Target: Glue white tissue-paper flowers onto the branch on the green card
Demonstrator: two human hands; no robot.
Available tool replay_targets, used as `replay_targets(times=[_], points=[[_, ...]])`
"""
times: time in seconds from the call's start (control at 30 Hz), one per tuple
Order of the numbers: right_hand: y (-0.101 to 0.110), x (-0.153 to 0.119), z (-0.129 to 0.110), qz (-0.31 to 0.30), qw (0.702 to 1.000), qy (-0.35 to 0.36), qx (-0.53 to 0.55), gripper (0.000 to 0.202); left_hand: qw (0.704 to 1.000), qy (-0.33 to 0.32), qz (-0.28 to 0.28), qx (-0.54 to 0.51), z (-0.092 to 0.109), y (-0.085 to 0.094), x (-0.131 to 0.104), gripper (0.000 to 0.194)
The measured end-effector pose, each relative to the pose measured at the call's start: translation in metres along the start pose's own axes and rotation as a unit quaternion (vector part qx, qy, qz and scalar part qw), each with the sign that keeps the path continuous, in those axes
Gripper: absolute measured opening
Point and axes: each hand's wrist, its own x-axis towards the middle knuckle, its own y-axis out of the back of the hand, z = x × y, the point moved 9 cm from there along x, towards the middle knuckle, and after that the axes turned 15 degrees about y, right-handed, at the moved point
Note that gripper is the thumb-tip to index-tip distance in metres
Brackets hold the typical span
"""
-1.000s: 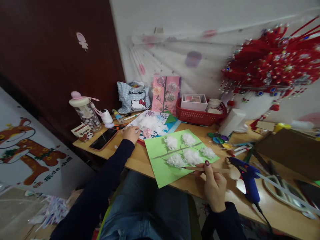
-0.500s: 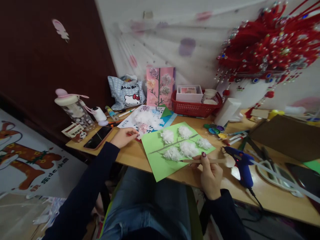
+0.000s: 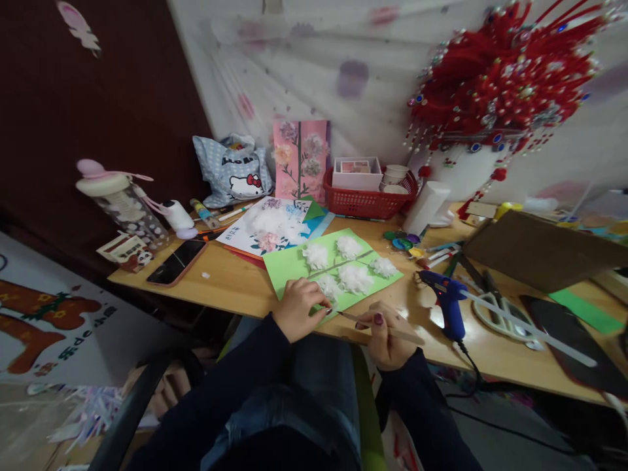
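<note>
A light green sheet [image 3: 289, 269] lies at the table's front edge. On it is a drawn grey-green stem with several fluffy white paper-like flowers [image 3: 356, 279] around it. My left hand [image 3: 300, 309] rests over the sheet's lower left, beside the lower left flower [image 3: 328, 286]. Its thumb and fingertips come together; whatever they hold, if anything, is hidden. My right hand [image 3: 392, 337] is closed round a slim light-brown stick [image 3: 406, 336] with a dark pointed tip. That tip points left toward my left fingertips, near the sheet's lower edge.
A blue glue gun [image 3: 447, 301] with a cord lies at the right, near white-handled scissors [image 3: 500, 314]. White fluff [image 3: 277, 224] sits on a flower-printed sheet behind the green one. A phone [image 3: 176, 261] and a bottle [image 3: 122, 203] stand left; a red basket [image 3: 363, 203] is at the back.
My left hand has moved right, from beside the white fluff to the green sheet. My right hand has drawn the stick's tip slightly away from the flower. The view has shifted.
</note>
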Motion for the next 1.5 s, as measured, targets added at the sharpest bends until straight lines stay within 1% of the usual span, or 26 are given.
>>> replay_targets(times=[0.07,0.1,0.13,0.2,0.37,0.47,0.53,0.6,0.7,0.77,0.83,1.0,1.1,1.2,1.33,1.4,1.5], points=[[-0.002,0.012,-0.022,-0.016,0.993,0.112,-0.028,0.031,1.0,-0.008,0.017,0.019,0.002,-0.001,0.002,0.004],[-0.003,0.015,-0.032,-0.019,0.986,0.157,-0.046,0.028,0.999,-0.011,0.025,0.026,0.003,-0.001,0.003,0.005],[-0.005,0.017,-0.038,-0.017,0.98,0.185,-0.065,0.025,0.999,-0.014,0.034,0.032,0.003,0.0,0.004,0.005],[-0.01,0.02,-0.043,-0.023,0.973,0.208,-0.092,0.023,0.998,-0.017,0.047,0.042,0.003,0.001,0.007,0.007],[-0.019,0.02,-0.036,-0.053,0.974,0.182,-0.128,0.02,0.998,-0.024,0.051,0.039,0.004,0.001,0.012,0.01],[-0.019,0.019,-0.034,-0.054,0.974,0.178,-0.132,0.018,0.997,-0.017,0.07,0.032,-0.003,0.009,0.011,0.017],[-0.019,0.018,-0.032,-0.054,0.975,0.169,-0.132,0.018,0.995,-0.002,0.093,0.045,-0.012,0.017,0.007,0.026],[-0.019,0.017,-0.029,-0.057,0.976,0.158,-0.136,0.018,0.99,0.028,0.11,0.078,-0.025,0.021,0.003,0.037],[-0.023,0.015,-0.026,-0.067,0.975,0.152,-0.149,0.017,0.981,0.087,0.111,0.135,-0.045,0.019,-0.002,0.046],[-0.026,0.014,-0.024,-0.078,0.975,0.145,-0.149,0.015,0.975,0.118,0.101,0.156,-0.055,0.014,-0.003,0.044],[-0.03,0.014,-0.02,-0.089,0.977,0.132,-0.143,0.016,0.974,0.135,0.09,0.16,-0.06,0.01,-0.003,0.038],[-0.034,0.012,-0.008,-0.106,0.983,0.077,-0.126,0.023,0.979,0.141,0.079,0.124,-0.063,0.006,-0.001,0.03],[-0.037,0.009,0.001,-0.115,0.987,0.04,-0.106,0.026,0.98,0.144,0.081,0.108,-0.066,0.007,-0.002,0.031],[-0.04,0.007,0.009,-0.124,0.988,0.012,-0.096,0.029,0.98,0.142,0.076,0.115,-0.067,0.007,-0.003,0.032],[-0.04,0.007,0.016,-0.117,0.989,-0.017,-0.092,0.034,0.978,0.146,0.071,0.13,-0.068,0.004,-0.002,0.033],[-0.038,0.007,0.016,-0.113,0.988,-0.018,-0.1,0.035,0.977,0.15,0.072,0.135,-0.068,0.003,-0.001,0.034],[-0.03,0.007,0.013,-0.082,0.991,-0.013,-0.104,0.035,0.974,0.16,0.076,0.143,-0.068,0.001,-0.001,0.035]])
